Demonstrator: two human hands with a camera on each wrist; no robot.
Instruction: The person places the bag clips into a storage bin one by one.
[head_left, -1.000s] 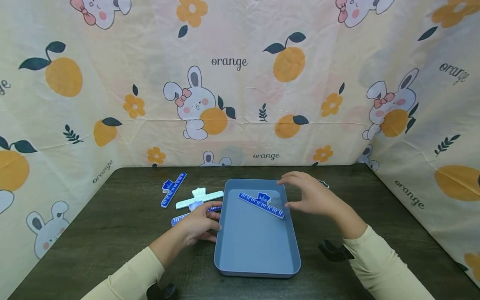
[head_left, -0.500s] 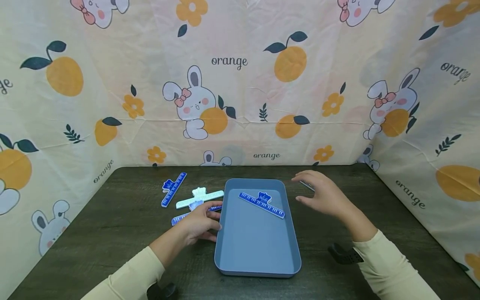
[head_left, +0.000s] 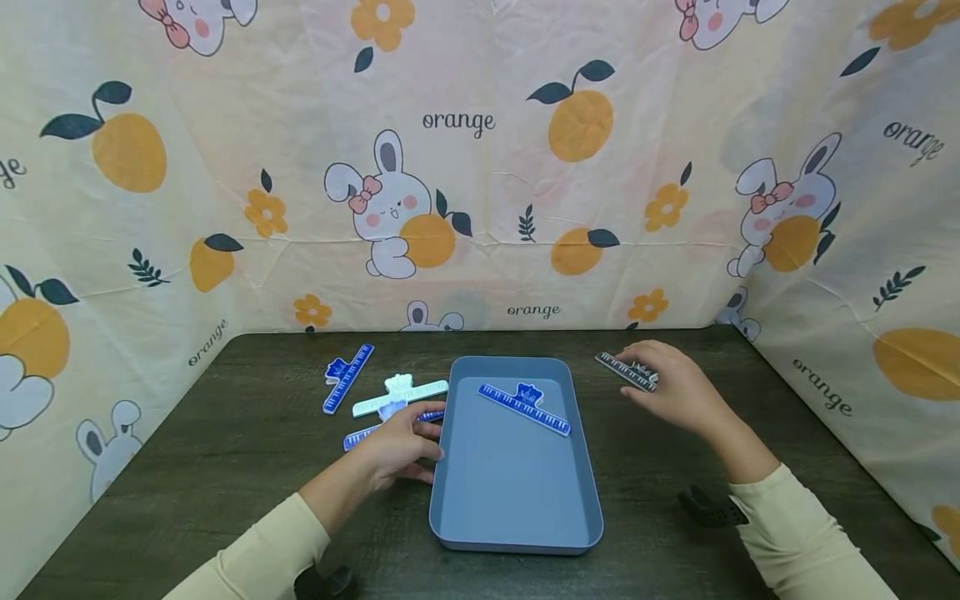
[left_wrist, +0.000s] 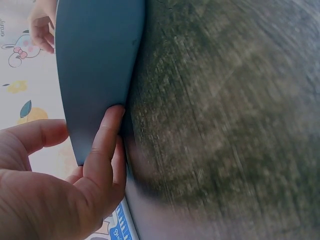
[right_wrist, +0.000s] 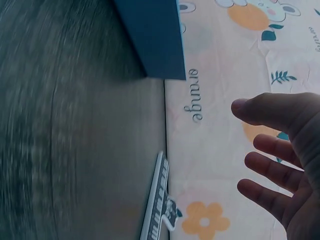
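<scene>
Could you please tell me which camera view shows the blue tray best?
The head view shows the tray best, nearly whole, with one blue clip inside. The left wrist view shows only part of its outer side, touched by the left hand; the right wrist view shows one end, cut by the frame.

Can't pin down bldg. type (home, office etc.), but my spot's a screened-off tabletop set-up, prob. indoors. Why: printed cloth (head_left: 487,50) hung right behind my table (head_left: 262,467) & angled along L + R sides, w/ bunnies (head_left: 388,218), oranges (head_left: 579,127), flowers (head_left: 267,212) & "orange" lettering (head_left: 459,121); creases show, so looks like a temp. backdrop. Table = dark wood-grain top. Stationery-type clips (head_left: 348,380) on it = desk stuff, not enough to call it an office. Black device (head_left: 708,508) at my R cuff (head_left: 753,492) fits a filming corner.
</scene>
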